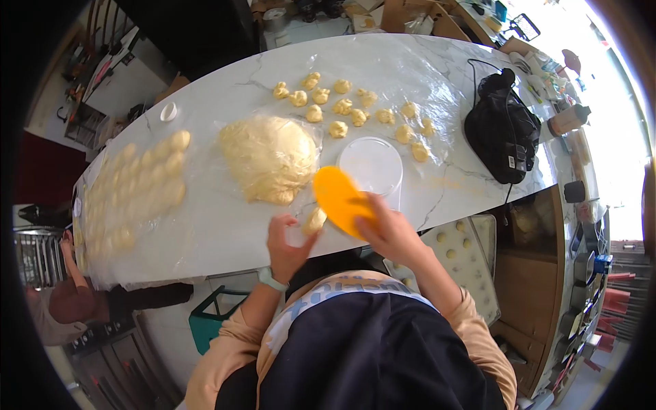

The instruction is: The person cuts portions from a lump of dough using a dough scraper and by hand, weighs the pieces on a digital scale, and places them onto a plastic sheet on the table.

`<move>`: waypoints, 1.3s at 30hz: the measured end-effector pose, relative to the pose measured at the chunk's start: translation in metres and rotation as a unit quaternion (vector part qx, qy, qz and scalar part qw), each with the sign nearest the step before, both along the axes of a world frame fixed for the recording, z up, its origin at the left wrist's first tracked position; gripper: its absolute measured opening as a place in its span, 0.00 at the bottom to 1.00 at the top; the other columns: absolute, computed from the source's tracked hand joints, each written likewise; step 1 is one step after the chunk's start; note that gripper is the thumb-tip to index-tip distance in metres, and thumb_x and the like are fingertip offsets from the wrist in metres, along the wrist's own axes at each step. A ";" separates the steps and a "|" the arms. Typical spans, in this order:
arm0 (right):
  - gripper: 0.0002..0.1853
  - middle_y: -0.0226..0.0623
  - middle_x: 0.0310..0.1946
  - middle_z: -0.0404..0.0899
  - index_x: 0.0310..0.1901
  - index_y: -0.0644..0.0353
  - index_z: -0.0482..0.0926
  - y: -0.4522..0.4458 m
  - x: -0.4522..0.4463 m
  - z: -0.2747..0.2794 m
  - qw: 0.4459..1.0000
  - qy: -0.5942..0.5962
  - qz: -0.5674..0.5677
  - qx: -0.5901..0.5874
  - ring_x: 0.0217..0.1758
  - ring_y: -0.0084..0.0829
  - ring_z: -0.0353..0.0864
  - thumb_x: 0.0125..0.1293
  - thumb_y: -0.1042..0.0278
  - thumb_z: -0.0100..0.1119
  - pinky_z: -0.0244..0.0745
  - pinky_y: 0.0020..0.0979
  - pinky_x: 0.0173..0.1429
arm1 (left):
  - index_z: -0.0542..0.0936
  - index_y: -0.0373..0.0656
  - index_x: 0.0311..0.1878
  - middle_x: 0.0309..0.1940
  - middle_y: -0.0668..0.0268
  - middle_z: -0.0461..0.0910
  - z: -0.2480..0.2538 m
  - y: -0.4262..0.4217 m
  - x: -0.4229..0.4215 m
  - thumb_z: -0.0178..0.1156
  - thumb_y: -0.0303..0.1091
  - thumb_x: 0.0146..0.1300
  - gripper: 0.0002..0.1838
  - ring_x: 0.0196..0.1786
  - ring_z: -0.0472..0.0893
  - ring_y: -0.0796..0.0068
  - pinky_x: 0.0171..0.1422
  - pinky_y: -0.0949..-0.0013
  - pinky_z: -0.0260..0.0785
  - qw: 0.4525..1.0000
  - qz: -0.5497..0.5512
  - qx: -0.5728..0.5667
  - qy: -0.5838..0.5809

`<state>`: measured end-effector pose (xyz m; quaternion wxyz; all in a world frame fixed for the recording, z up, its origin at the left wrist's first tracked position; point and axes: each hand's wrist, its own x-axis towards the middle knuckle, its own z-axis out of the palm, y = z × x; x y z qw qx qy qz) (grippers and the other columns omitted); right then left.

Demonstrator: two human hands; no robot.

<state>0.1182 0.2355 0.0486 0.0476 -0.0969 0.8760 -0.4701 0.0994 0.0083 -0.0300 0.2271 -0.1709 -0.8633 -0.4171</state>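
Note:
My right hand (389, 232) grips an orange oval scraper (338, 198), tilted above the near part of the marble table. My left hand (288, 246), with a watch at the wrist, has its fingers apart beside a small dough piece (315, 221). Just beyond it lies a large dough mass (270, 157), partly under clear plastic. A round translucent lid or container (371, 166) is behind the scraper. Small dough lumps (342, 106) are scattered on plastic at the far side. Rows of dough balls (143, 181) lie under plastic at the left.
A black bag (503, 126) with a cord lies at the table's right. Below the right edge is a tray of dough balls (451, 253). A green stool (210, 318) stands below the table. At far left is another person (72, 304).

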 end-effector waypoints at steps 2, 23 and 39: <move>0.20 0.48 0.33 0.79 0.58 0.61 0.62 -0.020 -0.029 0.005 0.993 -0.024 0.091 0.069 0.30 0.48 0.81 0.67 0.66 0.51 0.76 0.40 0.35 | 0.76 0.39 0.42 0.37 0.59 0.78 -0.008 0.002 0.012 0.73 0.31 0.48 0.19 0.43 0.78 0.59 0.50 0.64 0.71 0.999 -0.003 -0.041 -0.014; 0.19 0.45 0.44 0.76 0.57 0.64 0.62 0.021 0.005 -0.031 0.897 0.267 -0.346 -0.063 0.46 0.34 0.78 0.69 0.67 0.52 0.73 0.33 0.49 | 0.80 0.39 0.48 0.43 0.59 0.79 0.025 0.086 -0.080 0.68 0.31 0.55 0.17 0.48 0.78 0.69 0.55 0.68 0.68 0.972 -0.199 0.058 -0.114; 0.18 0.36 0.49 0.70 0.57 0.62 0.63 0.067 0.032 -0.023 0.849 0.259 -0.453 -0.084 0.53 0.24 0.70 0.71 0.65 0.51 0.65 0.26 0.57 | 0.77 0.43 0.31 0.27 0.67 0.76 -0.010 -0.008 -0.006 0.74 0.36 0.46 0.14 0.38 0.75 0.63 0.49 0.63 0.63 0.989 -0.007 -0.130 -0.075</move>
